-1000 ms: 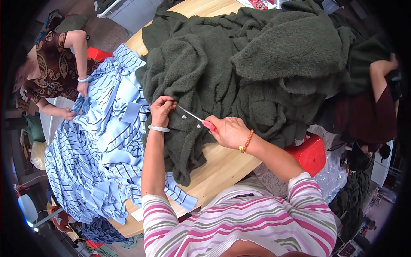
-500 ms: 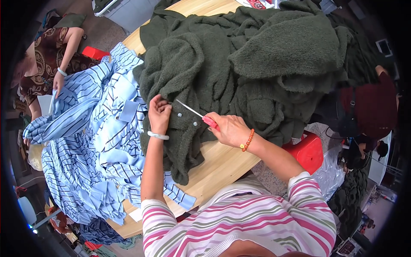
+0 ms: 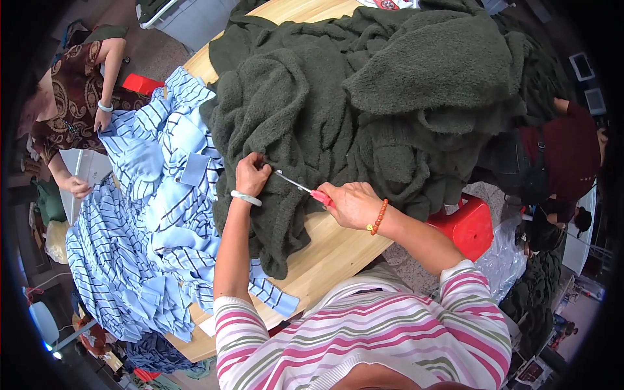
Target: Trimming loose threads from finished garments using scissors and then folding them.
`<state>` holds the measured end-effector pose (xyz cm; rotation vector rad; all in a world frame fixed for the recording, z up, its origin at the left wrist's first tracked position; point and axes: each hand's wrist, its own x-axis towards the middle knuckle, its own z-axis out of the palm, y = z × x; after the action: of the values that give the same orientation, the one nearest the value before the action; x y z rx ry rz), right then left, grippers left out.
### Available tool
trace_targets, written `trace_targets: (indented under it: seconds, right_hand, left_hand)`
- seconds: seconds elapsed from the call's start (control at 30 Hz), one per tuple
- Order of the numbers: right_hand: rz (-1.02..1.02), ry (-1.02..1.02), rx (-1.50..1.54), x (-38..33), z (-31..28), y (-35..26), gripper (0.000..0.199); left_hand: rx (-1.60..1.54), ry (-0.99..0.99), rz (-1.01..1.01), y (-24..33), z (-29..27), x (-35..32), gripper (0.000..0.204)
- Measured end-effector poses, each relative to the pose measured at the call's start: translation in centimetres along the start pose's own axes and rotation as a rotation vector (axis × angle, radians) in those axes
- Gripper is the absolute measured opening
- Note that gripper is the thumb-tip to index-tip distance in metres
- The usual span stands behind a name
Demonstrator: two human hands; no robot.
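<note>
My left hand is closed, its fingers pinching the dark green fuzzy knit garment near its front edge. A small shiny button shows just right of those fingertips. In my right hand is a pair of red-handled scissors, the slim metal blades pointing left. Their tip lies beside the button, close to my left fingers. The blades look together, and my right fingers cover most of the handles.
More dark green knitwear is heaped across the wooden table. Blue striped garments pile up at left, where a co-worker's hand touches them. A red stool stands at right, near another person. A grey bin is beyond the table.
My left hand has moved slightly right and down, now gripping cloth by the button. The scissors have shifted down and their tip has reached the button. The co-worker's striped cloth has been lowered.
</note>
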<state>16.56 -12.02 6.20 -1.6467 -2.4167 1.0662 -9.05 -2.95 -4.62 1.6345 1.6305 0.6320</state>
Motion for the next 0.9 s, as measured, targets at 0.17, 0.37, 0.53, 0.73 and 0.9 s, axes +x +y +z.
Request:
trace_targets:
  seconds: [0.17,0.37,0.53,0.73,0.9]
  right_hand:
    - [-0.002,-0.018,0.006,-0.1,-0.3,-0.5,0.021]
    - [-0.008,-0.042,0.072,-0.2,-0.2,-1.0,0.023]
    - [0.021,-0.054,0.058,-0.9,-0.5,-0.7,0.023]
    - [0.039,-0.043,0.103,-1.5,-0.5,0.0,0.022]
    - [0.079,0.124,0.167,-2.7,-0.2,1.9,0.024]
  left_hand:
    - [-0.434,0.011,-0.011,-1.2,-0.1,-1.2,0.009]
    - [-0.43,-0.01,-0.064,-0.1,-0.3,-2.0,0.011]
    - [-0.315,0.029,0.089,-0.6,-0.2,-2.4,0.015]
    - [-0.271,0.084,0.106,1.8,-0.4,-3.8,0.022]
    - [0.338,0.194,0.385,7.1,0.8,-5.6,0.03]
